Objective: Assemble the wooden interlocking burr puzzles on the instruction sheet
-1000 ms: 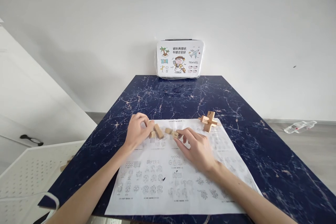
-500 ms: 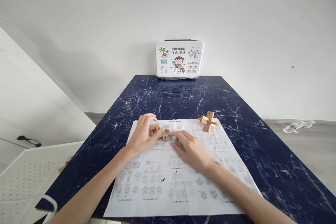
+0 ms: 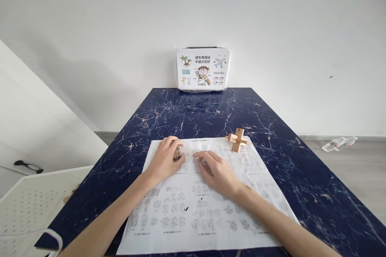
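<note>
My left hand (image 3: 165, 156) curls around small notched wooden puzzle blocks (image 3: 177, 153), one marked with a black numeral. The fingers cover most of them, so I cannot tell how many it holds. To its right, my right hand (image 3: 215, 170) rests on the printed instruction sheet (image 3: 157, 245) with fingers loosely bent, thumb and index finger apart, nothing between them. An assembled wooden cross-shaped burr puzzle (image 3: 238, 140), also marked in black, lies at the sheet's upper right corner.
The sheet covers the near part of a dark blue marbled table (image 3: 199, 120). A white cartoon-printed case (image 3: 203, 69) stands at the far edge against the wall. A perforated white surface (image 3: 39, 196) is at lower left; a plastic bottle (image 3: 337, 143) lies on the floor at right.
My left hand has closed over the wooden blocks and drawn them left, away from the right hand. The right hand stays almost where it was.
</note>
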`<state>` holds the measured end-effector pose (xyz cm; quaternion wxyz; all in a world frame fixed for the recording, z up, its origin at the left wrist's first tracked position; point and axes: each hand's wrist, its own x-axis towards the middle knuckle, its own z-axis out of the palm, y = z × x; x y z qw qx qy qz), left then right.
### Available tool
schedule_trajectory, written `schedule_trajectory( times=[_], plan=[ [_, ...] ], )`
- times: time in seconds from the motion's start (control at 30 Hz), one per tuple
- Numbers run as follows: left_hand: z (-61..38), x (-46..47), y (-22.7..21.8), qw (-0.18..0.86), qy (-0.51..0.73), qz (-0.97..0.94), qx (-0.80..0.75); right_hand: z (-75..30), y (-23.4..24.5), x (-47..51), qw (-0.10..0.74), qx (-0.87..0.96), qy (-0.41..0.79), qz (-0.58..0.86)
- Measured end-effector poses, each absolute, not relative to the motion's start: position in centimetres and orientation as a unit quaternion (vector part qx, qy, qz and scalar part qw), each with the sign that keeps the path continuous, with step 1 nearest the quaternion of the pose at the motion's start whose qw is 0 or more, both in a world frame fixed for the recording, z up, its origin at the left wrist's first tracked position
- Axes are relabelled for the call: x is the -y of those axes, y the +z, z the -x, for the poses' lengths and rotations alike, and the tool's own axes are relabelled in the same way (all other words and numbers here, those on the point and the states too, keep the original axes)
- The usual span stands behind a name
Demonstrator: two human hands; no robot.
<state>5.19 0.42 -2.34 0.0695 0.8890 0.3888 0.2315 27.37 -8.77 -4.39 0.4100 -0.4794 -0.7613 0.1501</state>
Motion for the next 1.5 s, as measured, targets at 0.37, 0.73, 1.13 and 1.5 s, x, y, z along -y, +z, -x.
schedule_trajectory(
  times=[0.37, 0.73, 1.13, 1.5],
  plan=[
    [-3.9, -1.2, -2.0, -0.085, 0.291, -0.837, -0.455, -27.4, -4.5, 8.7, 0.414, 0.760, 0.157, 0.476],
    [-6.2, 2.3, -1.1, 0.101, 0.233, -0.939, -0.232, -27.8, -3.7, 8.0, 0.509, 0.583, 0.375, 0.510],
    [-6.0, 2.3, -1.1, 0.117, 0.232, -0.935, -0.240, -31.4, -3.5, 6.3, 0.674, 0.197, 0.640, 0.314],
    [-6.1, 2.3, -1.0, 0.122, 0.231, -0.935, -0.242, -31.1, -4.4, 6.0, 0.689, 0.217, 0.616, 0.314]
  ],
)
